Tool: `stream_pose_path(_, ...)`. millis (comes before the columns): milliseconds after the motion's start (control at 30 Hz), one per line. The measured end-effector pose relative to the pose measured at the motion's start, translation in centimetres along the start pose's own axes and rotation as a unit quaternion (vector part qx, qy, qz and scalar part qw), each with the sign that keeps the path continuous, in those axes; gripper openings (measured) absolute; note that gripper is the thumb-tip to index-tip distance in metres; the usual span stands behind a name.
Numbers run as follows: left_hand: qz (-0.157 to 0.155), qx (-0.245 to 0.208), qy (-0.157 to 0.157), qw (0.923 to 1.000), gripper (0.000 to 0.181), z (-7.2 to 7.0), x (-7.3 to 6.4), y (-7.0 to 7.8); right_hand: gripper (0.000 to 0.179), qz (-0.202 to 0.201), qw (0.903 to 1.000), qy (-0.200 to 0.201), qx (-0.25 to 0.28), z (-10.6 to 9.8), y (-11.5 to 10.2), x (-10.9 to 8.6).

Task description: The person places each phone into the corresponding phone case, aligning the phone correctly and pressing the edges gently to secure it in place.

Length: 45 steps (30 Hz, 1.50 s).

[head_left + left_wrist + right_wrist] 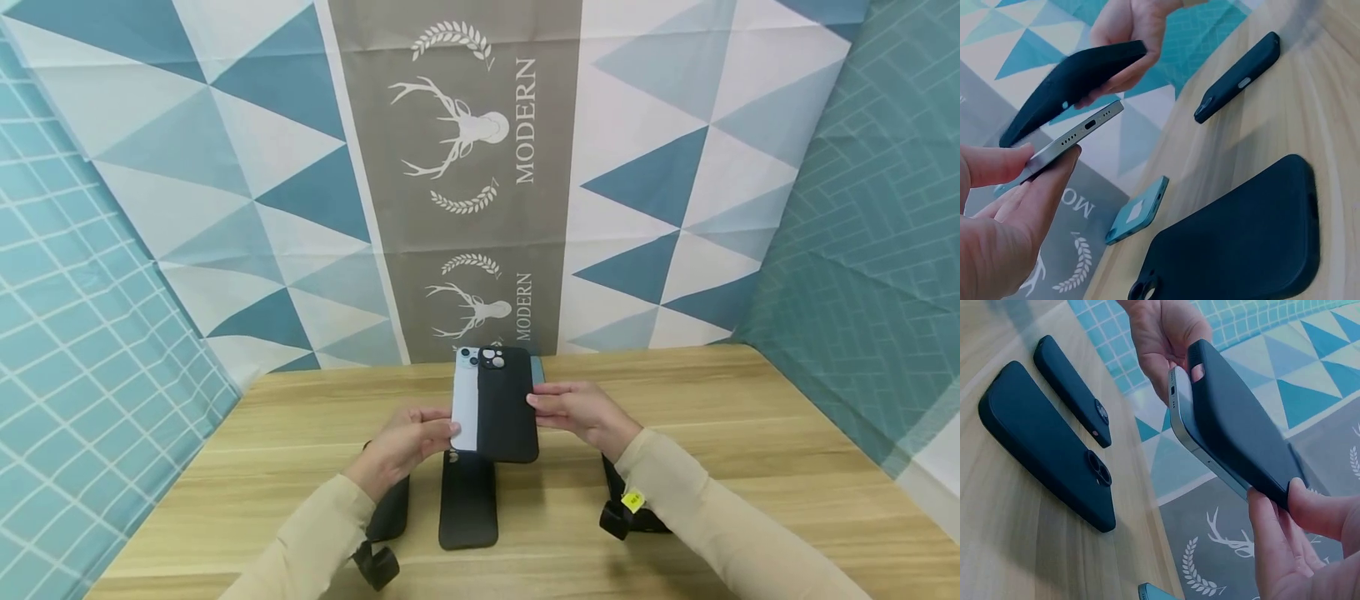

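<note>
Most of the pale phone's right half is hidden by the black case overlapping it near the middle of the head frame, and whether the two touch is hard to tell. Behind the case, only a strip of a teal phone shows; the right-wrist frame cuts it off at the bottom edge. Forearms cover parts of two outer black cases, and the held pair hides the top of the central one. The left hand pinches the pale phone's left edge; the right hand grips the black case's right edge.
</note>
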State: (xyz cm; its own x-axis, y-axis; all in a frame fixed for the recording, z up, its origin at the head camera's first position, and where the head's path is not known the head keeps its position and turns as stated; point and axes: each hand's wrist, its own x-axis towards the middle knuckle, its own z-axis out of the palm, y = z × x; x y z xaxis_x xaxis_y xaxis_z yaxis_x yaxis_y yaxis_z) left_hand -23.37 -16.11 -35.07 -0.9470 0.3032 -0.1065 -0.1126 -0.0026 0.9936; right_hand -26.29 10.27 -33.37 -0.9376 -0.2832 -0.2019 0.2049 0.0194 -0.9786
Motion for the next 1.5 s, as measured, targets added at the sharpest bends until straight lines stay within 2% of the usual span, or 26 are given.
stream_pose_path(267, -0.009, -0.007, -0.026, 0.9996, 0.051, 1.0, -0.5, -0.3, 0.049, 0.001, 0.9998, 0.013, 0.012, 0.7, 0.2, -0.2)
stream_pose_path(433, -0.006, -0.017, -0.040, 0.9991, 0.051, 1.4, -0.8, -0.2, 0.046, 0.000, 0.9993, 0.035, 0.013, 1.2, 0.3, -0.5)
stream_pose_path(800, -0.002, -0.013, -0.038, 0.9992, 0.050, 2.0, -1.1, 0.1, 0.041, -0.005, 0.9982, 0.060, -0.006, 1.9, 0.3, -0.9)
stream_pose_path(1033, -0.010, -0.018, -0.033, 0.9992, 0.048, 2.4, -1.2, 0.1, 0.038, 0.005, 0.9974, 0.072, -0.006, 2.0, 1.2, -0.6)
stream_pose_path(1200, -0.014, -0.005, -0.034, 0.9993, 0.047, 2.5, -1.2, 0.1, 0.042, 0.018, 0.9979, 0.061, 0.010, 2.0, 1.6, -0.6)
stream_pose_path(1433, -0.016, -0.011, -0.076, 0.9969, 0.045, 2.8, -1.6, 0.4, 0.048, 0.026, 0.9980, 0.049, 0.031, 1.8, 1.9, -0.7)
stream_pose_path(1500, -0.018, -0.015, -0.070, 0.9972, 0.046, 3.2, -1.6, 0.5, 0.052, 0.025, 0.9985, 0.040, 0.028, 1.7, 1.9, -0.8)
